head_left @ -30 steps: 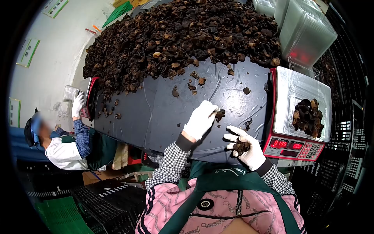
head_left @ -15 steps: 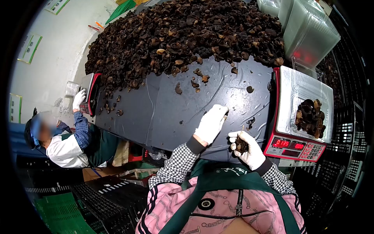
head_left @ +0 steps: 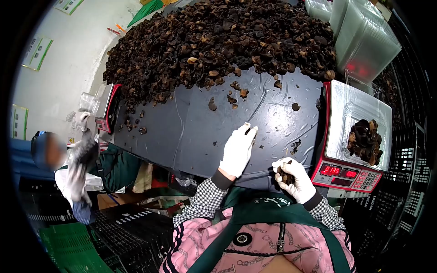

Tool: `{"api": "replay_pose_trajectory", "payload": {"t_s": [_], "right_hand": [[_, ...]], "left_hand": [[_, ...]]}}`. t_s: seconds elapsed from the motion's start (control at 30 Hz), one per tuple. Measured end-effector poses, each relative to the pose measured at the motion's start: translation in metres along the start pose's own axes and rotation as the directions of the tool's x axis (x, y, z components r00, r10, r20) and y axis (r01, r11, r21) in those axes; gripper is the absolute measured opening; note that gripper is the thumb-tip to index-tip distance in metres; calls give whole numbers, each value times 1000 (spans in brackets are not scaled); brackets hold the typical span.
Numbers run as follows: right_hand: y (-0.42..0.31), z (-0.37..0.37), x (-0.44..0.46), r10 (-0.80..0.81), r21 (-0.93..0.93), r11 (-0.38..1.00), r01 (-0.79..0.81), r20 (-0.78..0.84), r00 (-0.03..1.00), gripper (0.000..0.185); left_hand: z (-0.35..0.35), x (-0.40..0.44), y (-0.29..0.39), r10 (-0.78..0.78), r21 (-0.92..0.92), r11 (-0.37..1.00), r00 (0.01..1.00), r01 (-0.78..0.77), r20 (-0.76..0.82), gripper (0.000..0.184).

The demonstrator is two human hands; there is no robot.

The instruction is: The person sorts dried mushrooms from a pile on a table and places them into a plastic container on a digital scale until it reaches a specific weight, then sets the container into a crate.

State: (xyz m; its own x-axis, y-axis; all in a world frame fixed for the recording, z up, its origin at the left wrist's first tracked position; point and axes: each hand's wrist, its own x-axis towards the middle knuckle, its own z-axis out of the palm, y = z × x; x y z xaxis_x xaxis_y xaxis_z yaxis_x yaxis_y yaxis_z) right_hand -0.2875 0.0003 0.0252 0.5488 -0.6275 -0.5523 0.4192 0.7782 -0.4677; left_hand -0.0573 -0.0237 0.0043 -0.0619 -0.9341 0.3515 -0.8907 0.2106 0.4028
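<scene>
We seem to be at gathering: our right hand (head_left: 297,181) holds wood-ear mushroom pieces (head_left: 286,176) in curled fingers. Whether our left hand's (head_left: 237,150) fingers, above the table (head_left: 195,141), grip something, we cannot tell. Next move probably calls for gentle pinching.

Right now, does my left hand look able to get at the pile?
Probably yes: between your left hand and the pile lies mostly bare table, with only small loose pieces that shouldn't block the way. Whether its fingers hold anything is hard to tell.
</scene>
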Motion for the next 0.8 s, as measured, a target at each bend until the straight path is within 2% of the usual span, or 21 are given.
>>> {"api": "replay_pose_trajectory", "payload": {"t_s": [0.07,0.1,0.13,0.17,0.2,0.27,0.33,0.37,0.4,0.47,0.53,0.57,0.6,0.67,0.7,0.73,0.8], "right_hand": [[-16,12,-15,-80,-37,996,80,-9,997,17],[-30,20,-28,-162,-117,981,157,-29,986,16],[-45,27,-43,-243,-198,953,230,-44,969,15],[-58,29,-57,-407,-279,886,371,-82,910,14],[-70,28,-70,-561,-364,790,493,-106,821,14],[-95,11,-93,-818,-528,530,663,-113,564,12],[-123,-1,-108,-955,-713,238,659,-47,293,13],[-132,-10,-109,-979,-800,192,568,-113,172,15],[-140,-21,-110,-986,-873,162,461,-161,42,17],[-154,-49,-114,-996,-934,85,346,-74,44,22],[-162,-66,-108,-996,-986,-71,154,79,41,23],[-163,-70,-104,-993,-987,-100,125,107,53,24],[-164,-74,-100,-993,-989,-92,115,99,58,24],[-163,-78,-97,-982,-983,-177,54,180,53,23],[-162,-76,-95,-983,-981,-169,97,175,49,23],[-161,-72,-94,-992,-980,-107,167,116,43,22],[-161,-66,-95,-998,-982,-44,184,50,23,21]], "left_hand": [[14,-7,-21,-1,-50,999,999,2,38,22],[18,-9,-28,1,-76,997,998,4,59,20],[18,-8,-34,1,-78,997,999,2,38,18],[18,-3,-41,0,-80,997,1000,1,17,17],[17,3,-47,0,-83,997,1000,0,-4,15],[5,19,-51,-44,-308,951,998,30,-39,18],[-2,35,-58,-145,-461,877,989,134,12,20],[-2,45,-63,-173,-519,843,985,138,-20,21],[1,58,-72,-122,-434,899,984,56,-127,20],[12,81,-95,-95,-331,943,976,25,-196,26],[24,107,-112,84,-75,992,963,-106,-255,34],[29,117,-116,59,-6,998,984,-61,-171,39],[41,126,-122,83,75,995,982,-71,-171,35],[53,139,-131,29,97,995,999,-32,27,25],[55,144,-129,6,144,989,999,-14,51,18],[54,149,-124,36,139,990,999,-34,-9,15],[51,158,-94,46,0,999,996,-46,-80,12]]}}
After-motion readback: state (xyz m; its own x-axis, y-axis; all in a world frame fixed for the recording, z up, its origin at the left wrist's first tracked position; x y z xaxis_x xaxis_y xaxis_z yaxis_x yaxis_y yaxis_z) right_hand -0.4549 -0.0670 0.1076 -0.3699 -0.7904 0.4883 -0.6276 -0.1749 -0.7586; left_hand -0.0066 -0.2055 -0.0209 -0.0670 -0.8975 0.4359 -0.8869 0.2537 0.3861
